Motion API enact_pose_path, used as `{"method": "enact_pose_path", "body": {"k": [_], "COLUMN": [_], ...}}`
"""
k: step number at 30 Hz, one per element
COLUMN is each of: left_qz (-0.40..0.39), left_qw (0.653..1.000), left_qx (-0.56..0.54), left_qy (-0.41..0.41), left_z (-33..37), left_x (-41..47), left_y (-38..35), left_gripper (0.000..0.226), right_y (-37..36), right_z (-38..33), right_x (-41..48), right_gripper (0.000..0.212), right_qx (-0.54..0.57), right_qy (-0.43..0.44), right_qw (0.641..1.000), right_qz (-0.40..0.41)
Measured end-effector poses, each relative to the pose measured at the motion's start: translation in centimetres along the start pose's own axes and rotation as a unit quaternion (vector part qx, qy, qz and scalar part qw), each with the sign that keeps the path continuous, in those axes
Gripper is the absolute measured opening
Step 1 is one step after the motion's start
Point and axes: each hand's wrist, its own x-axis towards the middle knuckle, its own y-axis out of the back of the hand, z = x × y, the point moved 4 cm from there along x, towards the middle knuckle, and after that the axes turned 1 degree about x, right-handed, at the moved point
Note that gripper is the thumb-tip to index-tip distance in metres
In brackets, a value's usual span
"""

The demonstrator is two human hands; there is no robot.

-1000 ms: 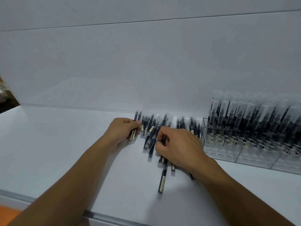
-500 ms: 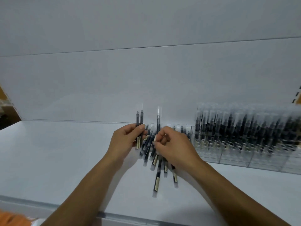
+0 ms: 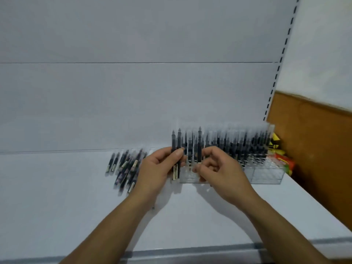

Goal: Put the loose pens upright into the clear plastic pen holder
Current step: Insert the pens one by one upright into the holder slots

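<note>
Here the clear plastic pen holder [image 3: 266, 172] stands on the white shelf [image 3: 57, 197], just beyond the right hand [image 3: 219, 168] and stretching away to that hand's right. Many dark pens with clear caps stand upright in its cells, packed in rows; blur keeps me from counting them. The right hand pinches a single pen [image 3: 199, 145] between thumb and fingertips, holding it upright over the holder's near left corner; whether its lower end is already in a cell I cannot tell. The left hand [image 3: 160, 168], close beside the right, grips two pens [image 3: 176, 147] upright together, just left of the holder's end wall. To the left of the left hand the loose pens [image 3: 126, 166] lie flat in a rough pile. Past the holder's far end sit colourful packets [image 3: 283, 161] against a brown panel [image 3: 314, 149].
</note>
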Motion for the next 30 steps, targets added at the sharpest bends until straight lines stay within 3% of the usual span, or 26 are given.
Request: {"method": "enact_pose_path", "body": {"k": [3,6,9,11,15,18,25,30], "left_qz": [-0.048,-0.088,-0.115,-0.124,-0.11,-0.1,-0.112,-0.117], "left_qw": [0.999,0.995,0.991,0.989,0.984,0.976,0.977,0.978], "left_qx": [-0.012,-0.024,-0.045,-0.058,-0.108,-0.155,-0.143,-0.137], "left_qy": [0.014,0.034,0.045,0.052,0.084,0.113,0.11,0.109], "left_z": [-1.1,-2.2,-2.8,-3.3,-4.9,-6.2,-7.0,-7.4], "left_x": [-0.1,0.0,0.2,0.4,0.4,0.4,0.5,0.6], "left_y": [-4.1,-8.1,-11.3,-12.7,-13.9,-13.5,-13.1,-13.0], "left_gripper": [0.021,0.022,0.018,0.011,0.011,0.013,0.018,0.022], "right_y": [3.5,7.0,10.2,12.0,14.3,15.2,14.9,14.4], "right_z": [1.2,1.9,2.9,3.6,4.6,4.8,5.4,6.2], "right_x": [-0.9,-1.2,-0.9,-0.6,0.2,0.9,2.5,3.5], "right_gripper": [0.006,0.016,0.012,0.006,0.015,0.011,0.013,0.012], "right_qx": [-0.003,-0.042,-0.07,-0.08,-0.076,-0.107,-0.179,-0.249], "right_qy": [-0.011,0.002,-0.003,-0.017,-0.031,-0.035,-0.028,-0.045], "right_qw": [0.999,0.993,0.983,0.977,0.971,0.967,0.959,0.955], "right_qz": [0.051,0.112,0.169,0.196,0.226,0.23,0.218,0.156]}}
